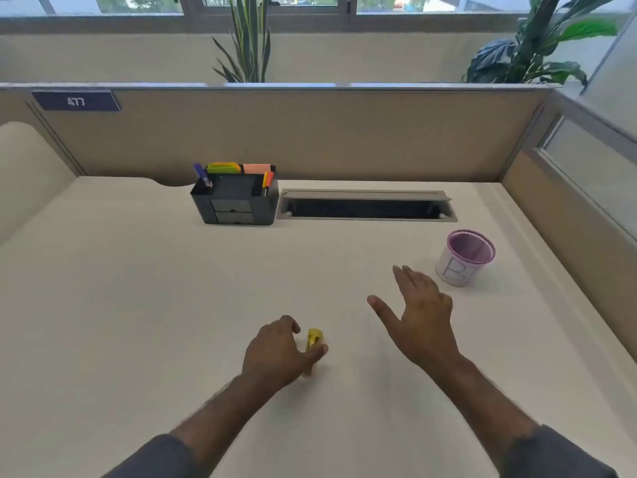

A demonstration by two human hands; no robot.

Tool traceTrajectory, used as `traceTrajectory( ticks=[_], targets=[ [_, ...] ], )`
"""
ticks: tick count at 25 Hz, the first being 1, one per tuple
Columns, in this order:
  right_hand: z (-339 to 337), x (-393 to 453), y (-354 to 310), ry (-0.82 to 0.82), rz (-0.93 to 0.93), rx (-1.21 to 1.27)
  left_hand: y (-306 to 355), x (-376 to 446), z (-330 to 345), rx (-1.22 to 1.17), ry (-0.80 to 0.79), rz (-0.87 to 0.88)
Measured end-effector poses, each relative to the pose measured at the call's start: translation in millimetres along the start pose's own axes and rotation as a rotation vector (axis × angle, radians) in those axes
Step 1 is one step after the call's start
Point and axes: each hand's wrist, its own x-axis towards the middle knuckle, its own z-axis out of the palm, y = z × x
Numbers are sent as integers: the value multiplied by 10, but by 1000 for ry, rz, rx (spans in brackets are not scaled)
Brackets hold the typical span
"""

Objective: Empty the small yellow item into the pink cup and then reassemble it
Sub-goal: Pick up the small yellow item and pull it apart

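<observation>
Yellow, small, of shiny translucent plastic: the item (314, 339), low in the middle of the desk, standing or leaning between the curled fingers and thumb of the left hand (275, 353). Closed around it in a loose pinch, thumb on the right side; whether lifted or touching the surface, impossible to tell. Just to the right and a little farther, the right hand (422, 317): flat, fingers spread wide, holding nothing, hovering above the desk.

Possible trouble from here, as a judgement only: a smooth little body in a loose grip, so easy to slip or roll away at the moment of opening. Contents perhaps spilled on the desk if opened here, well apart from the cup. Small loose part, once separated, easy to lose or to drop inside the cup, bad for the reassembly. Cup light and open-meshed, so easy to tip with the spread right hand, and fine contents perhaps through the mesh.

Farther right, the pink wire-mesh cup (465, 258) with a white paper label, upright, near the right edge. Cream matte desk top (138, 305), almost bare. At the back, a black plastic organiser (236, 201) with markers and sticky notes, beside it a grey open cable slot (367, 207). Beyond, a beige fabric partition (310, 132) with a dark number plate (76, 101), then green plants (250, 39) and windows.
</observation>
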Motion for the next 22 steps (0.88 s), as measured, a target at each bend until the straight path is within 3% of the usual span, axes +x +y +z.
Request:
traceTrajectory(
  ticks=[4, 7, 12, 15, 20, 22],
  targets=[
    [304, -241, -122, -77, 51, 157, 26, -99, 182, -54, -33, -88],
    [462, -298, -164, -116, 93, 370, 17, -112, 203, -173, 30, -96],
    [539, -388, -317, -236, 300, 764, 178, -218, 147, -588, 28, -21],
    [498, -371, -395, -325, 267, 977, 357, -320, 79, -745, 19, 45],
    [361, -284, -432, -303, 209, 1062, 536, -368, -74, -749, -56, 90],
    [311, -244, -393, -284, 179, 1080, 532, -346, -184, -702, -15, 66]
  ],
)
